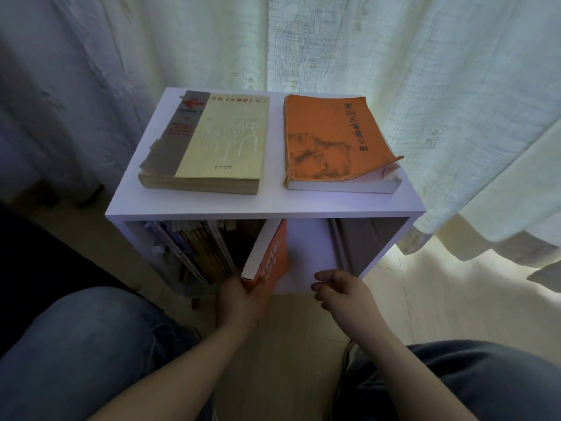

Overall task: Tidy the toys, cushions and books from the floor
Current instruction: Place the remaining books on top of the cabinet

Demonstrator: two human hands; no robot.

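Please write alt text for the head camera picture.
The left hand holds an orange book in a white shelf, beside a row of books. The right hand hovers empty. A cream book and a worn book lie on top.

Orange book, white shelf, pale curtain

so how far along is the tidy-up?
Done: a row of books stands in the white shelf, and a cream book and an orange paperback lie on top. In hand: left hand grips a red-orange book at the row's end; right hand holds nothing. Left: toys and cushions are out of view, cannot tell.
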